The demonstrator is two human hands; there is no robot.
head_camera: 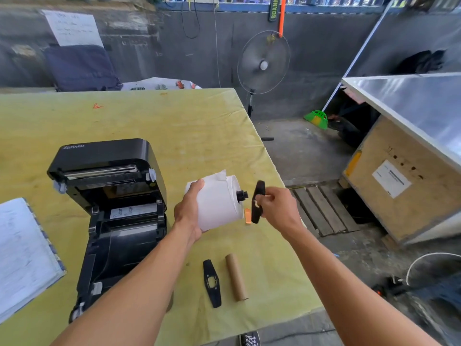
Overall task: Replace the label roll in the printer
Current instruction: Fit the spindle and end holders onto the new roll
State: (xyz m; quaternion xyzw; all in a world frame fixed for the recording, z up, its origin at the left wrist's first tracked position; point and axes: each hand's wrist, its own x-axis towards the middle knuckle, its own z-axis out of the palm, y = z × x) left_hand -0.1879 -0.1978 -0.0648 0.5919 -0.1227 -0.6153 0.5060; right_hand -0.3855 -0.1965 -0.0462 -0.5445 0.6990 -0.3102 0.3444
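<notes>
At the far left a pad point(22, 255) of written sheets lies on the yellow surface point(174, 126). Beside it the printer point(112, 221) stands with its lid thrown back and its bay bare, so the old roll is out and nothing new is seated yet.

The left hand point(189, 211) is clamped on the new roll point(219, 203), fingers and thumb wrapped round its white body, holding it above the surface just right of the printer. Nearer the person, a loose guide point(212, 283) lies flat, and next to it the empty core point(236, 277), which looks like the remains of the spent roll.

A black spindle point(242, 196) already runs through the new roll; its tip pokes out of the right end. Just beyond that tip is a second guide point(258, 202), upright and not yet on the spindle. A small orange scrap point(248, 216) shows below it.

The right hand point(277, 208) pinches this guide between curled fingers and thumb, facing it toward the spindle tip.

By my reckoning the job is about halfway. The spindle is threaded. Still to do: fit both guides, drop the roll into the bay, feed the labels and close the lid.
</notes>
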